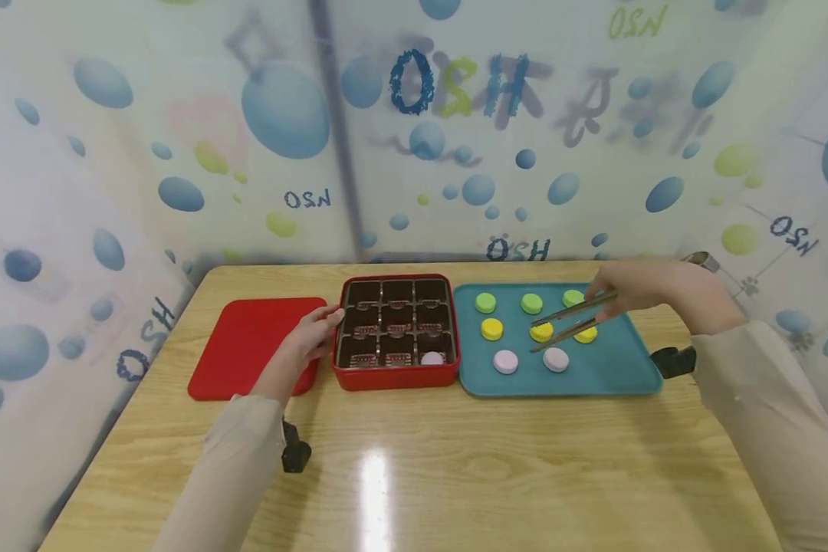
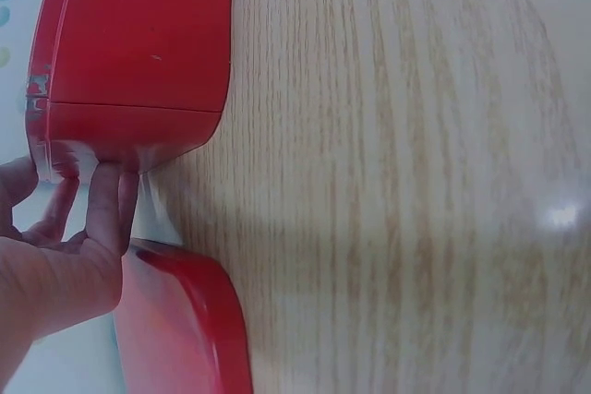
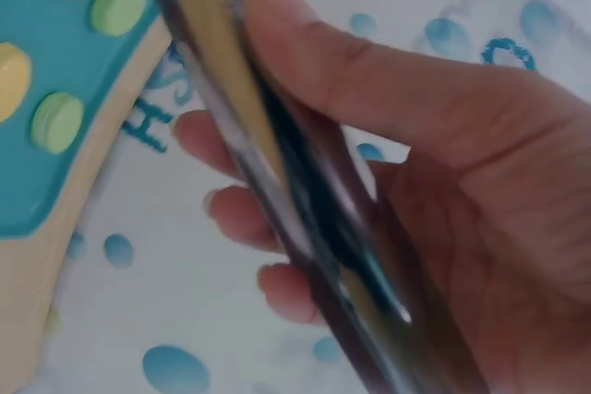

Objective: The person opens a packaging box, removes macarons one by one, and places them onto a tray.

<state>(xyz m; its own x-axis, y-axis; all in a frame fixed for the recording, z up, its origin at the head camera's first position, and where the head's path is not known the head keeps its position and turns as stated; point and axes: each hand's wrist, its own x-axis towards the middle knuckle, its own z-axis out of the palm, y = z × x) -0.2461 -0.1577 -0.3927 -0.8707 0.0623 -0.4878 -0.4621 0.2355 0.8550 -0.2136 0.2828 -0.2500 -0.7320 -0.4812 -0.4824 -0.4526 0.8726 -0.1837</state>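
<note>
My right hand [image 1: 635,287] grips metal tongs [image 3: 268,154] over the blue tray [image 1: 607,376]. The tongs' tips are spread apart near the middle yellow macaron [image 1: 542,335], with nothing seen pinched between them. Green macarons [image 1: 485,303] line the tray's back, yellow ones [image 1: 492,330] the middle, and two pale lilac ones [image 1: 505,362] the front. With its fingertips, my left hand [image 1: 310,333] touches the left wall of the red box [image 2: 138,53]. Inside that box is a dark divided insert; one pale macaron [image 1: 432,359] lies in its front right compartment.
A red lid [image 1: 244,345] lies flat left of the box, partly behind my left forearm. The wooden table [image 1: 455,468] extends in front of the box and tray. A patterned curtain [image 1: 414,207] hangs behind the table and along its sides.
</note>
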